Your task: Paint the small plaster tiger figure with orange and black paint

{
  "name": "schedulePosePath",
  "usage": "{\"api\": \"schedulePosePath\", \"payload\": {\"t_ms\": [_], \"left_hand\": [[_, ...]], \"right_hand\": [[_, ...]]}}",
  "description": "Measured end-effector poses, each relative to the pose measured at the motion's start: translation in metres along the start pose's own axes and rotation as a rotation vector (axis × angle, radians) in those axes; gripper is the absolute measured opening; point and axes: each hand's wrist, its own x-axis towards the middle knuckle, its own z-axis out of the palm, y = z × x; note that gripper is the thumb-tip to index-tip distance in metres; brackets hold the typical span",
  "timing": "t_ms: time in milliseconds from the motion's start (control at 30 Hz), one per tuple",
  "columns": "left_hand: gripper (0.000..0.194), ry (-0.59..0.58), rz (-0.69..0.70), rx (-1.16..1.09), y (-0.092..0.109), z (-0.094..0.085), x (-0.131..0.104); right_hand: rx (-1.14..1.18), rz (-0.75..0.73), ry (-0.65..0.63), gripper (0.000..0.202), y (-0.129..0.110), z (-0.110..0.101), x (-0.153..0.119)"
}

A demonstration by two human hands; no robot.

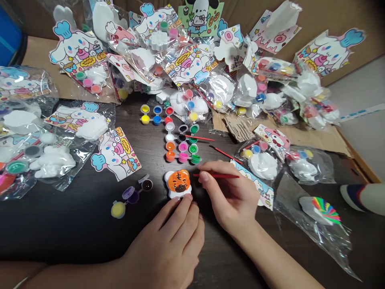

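A small white figure [179,182] lies on the dark table, its face painted orange with dark stripes and a dark brown muzzle. The fingertips of my left hand [177,237] rest on its lower edge, steadying it flat. My right hand [230,196] pinches a thin red paintbrush [222,176], whose tip points left, just right of the figure. Above the figure stand open paint pots [183,147] in several colours, with two more red brushes [200,137] beside them. Open purple, dark brown and yellow pots [131,195] sit to the left.
Plastic bags with white figures and paint pots [192,68] pile up along the back. More bags [54,160] lie at the left. A printed card [116,154] is left of the paints. At right are a rainbow-striped piece [326,210] on clear plastic and a white cylindrical object [365,198].
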Motion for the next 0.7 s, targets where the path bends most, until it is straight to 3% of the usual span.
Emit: {"api": "schedulePosePath", "payload": {"t_ms": [100,233,700], "left_hand": [[0.034,0.008,0.006,0.000,-0.0007,0.0003,0.0000],[0.033,0.005,0.002,-0.003,-0.0010,-0.0001,-0.0002],[0.032,0.009,-0.006,0.013,-0.0012,-0.0012,0.0013]], "right_hand": [[0.024,-0.030,-0.022,0.022,-0.0010,-0.0003,0.0007],[-0.002,-0.034,0.041,0.022,-0.0010,-0.0008,0.0015],[0.015,-0.059,0.002,0.021,0.0004,0.0001,0.0016]]}}
